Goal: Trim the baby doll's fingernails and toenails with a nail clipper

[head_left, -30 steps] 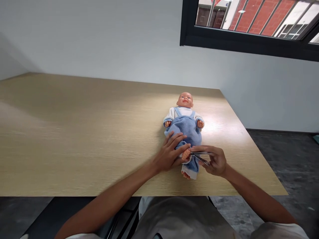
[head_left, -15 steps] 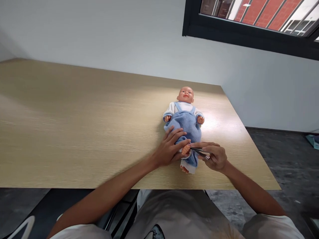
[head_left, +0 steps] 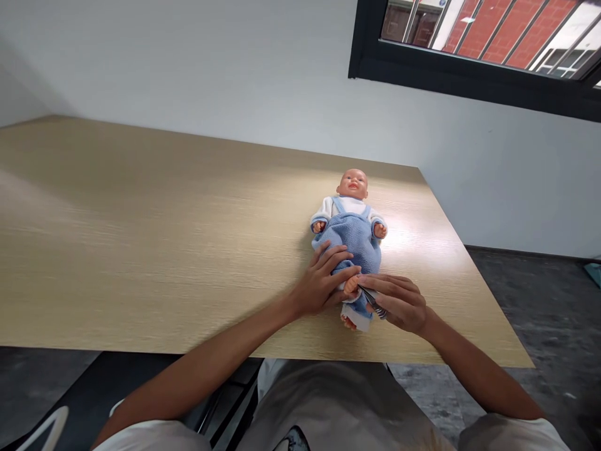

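A baby doll [head_left: 355,235] in blue overalls and a white top lies on its back on the table. My left hand [head_left: 323,282] rests over its lower body, with fingers and thumb closed around one raised leg. The bare foot [head_left: 350,285] of that leg sticks out between my hands. In my right hand [head_left: 404,304] is a small metal nail clipper [head_left: 373,304] with a striped end. Its tip touches or nearly touches the toes; my fingers partly hide it. The doll's other foot [head_left: 348,322] points toward me.
The pale wooden table [head_left: 164,238] stretches far to the left, and its right edge runs close beside my right arm. Behind it are a grey wall [head_left: 211,69] and a dark-framed window [head_left: 436,66]. A black chair [head_left: 117,388] stands below the front edge.
My right hand has turned, so the nail clipper now points more steeply up at the toes. The left hand keeps its hold. The whole view has shifted slightly.
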Tool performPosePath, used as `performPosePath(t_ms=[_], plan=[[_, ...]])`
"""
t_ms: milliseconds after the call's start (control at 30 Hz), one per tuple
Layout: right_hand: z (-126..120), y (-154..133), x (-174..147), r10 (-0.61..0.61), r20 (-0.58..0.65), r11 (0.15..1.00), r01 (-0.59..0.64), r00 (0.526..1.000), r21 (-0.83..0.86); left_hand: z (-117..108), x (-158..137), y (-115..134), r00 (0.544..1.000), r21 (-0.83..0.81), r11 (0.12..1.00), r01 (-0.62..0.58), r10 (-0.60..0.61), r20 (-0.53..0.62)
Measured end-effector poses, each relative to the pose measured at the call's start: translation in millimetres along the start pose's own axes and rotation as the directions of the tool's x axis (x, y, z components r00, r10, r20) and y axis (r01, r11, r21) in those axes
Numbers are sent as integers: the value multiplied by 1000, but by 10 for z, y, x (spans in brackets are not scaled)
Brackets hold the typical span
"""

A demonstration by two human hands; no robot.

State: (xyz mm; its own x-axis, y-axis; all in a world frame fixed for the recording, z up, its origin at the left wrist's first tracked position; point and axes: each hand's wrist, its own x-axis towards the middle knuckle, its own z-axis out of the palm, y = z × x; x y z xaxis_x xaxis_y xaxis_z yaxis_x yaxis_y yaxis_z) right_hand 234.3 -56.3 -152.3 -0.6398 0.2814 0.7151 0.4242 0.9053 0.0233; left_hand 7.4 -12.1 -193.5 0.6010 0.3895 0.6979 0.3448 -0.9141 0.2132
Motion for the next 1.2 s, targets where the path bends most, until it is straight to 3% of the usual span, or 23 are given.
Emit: performPosePath(t_ms=[200,433,700,1200], plan=[[-30,-24,134,-101,-32,992,98,994,-80,-4,7,-1,1000,-7,1000,-11,11,-9],[13,-91,130,-95,-47,978,84,994,-189,9,7,-15,999,-14,1000,-20,20,-32],[140,-12,-56,144,-92,982,-131,985,134,5,-9,-30,1000,1,1000,-25,25,-16],[79,-21,13,-7,-63,1000,8,998,9,-7,4,-14,1000,-3,1000,-16,16,-15]])
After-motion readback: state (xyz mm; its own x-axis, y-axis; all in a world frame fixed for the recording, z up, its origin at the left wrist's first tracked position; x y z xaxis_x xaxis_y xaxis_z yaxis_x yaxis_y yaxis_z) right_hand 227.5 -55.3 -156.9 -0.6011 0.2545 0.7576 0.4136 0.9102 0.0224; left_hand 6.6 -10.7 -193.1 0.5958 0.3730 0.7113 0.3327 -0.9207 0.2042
